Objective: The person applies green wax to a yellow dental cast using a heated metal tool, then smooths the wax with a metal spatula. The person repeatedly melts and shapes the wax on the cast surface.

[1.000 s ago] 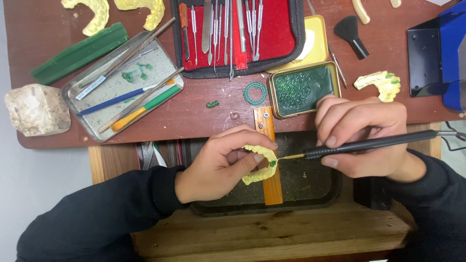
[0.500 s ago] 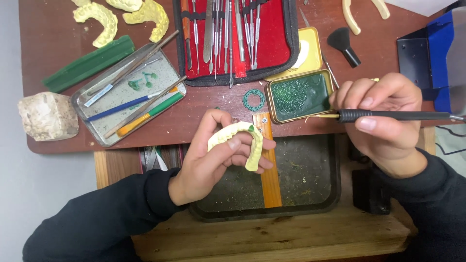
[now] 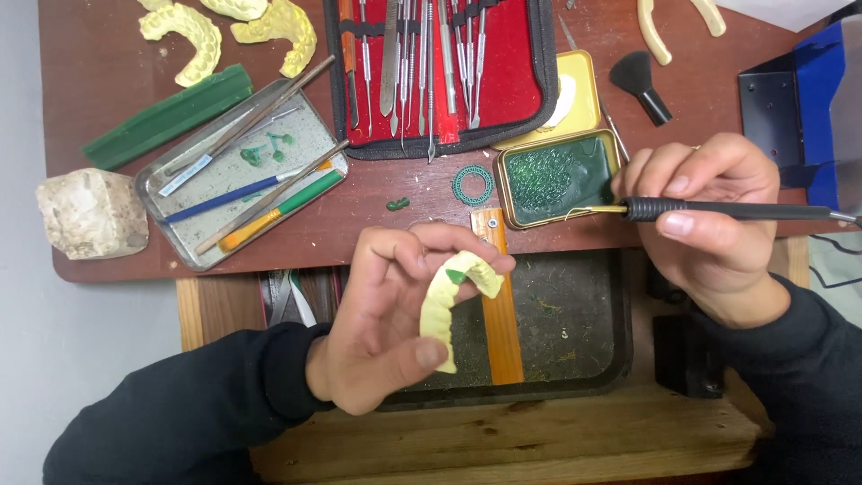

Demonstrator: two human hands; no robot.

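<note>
The yellow dental cast (image 3: 446,310), green wax on its crest, sits pinched in the left hand (image 3: 382,328) above the dark tray (image 3: 575,359). Right-hand fingers (image 3: 682,224) clamp the wax tool (image 3: 718,212), tip in the green wax tin (image 3: 557,177); load sparingly, keeping the cast steady.

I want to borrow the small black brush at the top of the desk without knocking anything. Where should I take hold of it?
Take the black brush by its short tapered handle, which points down and right, toward the right hand. Come from above on that side: the handle is narrow and lies on bare table, while the fanned bristles sit close to the yellow tin lid.
</note>
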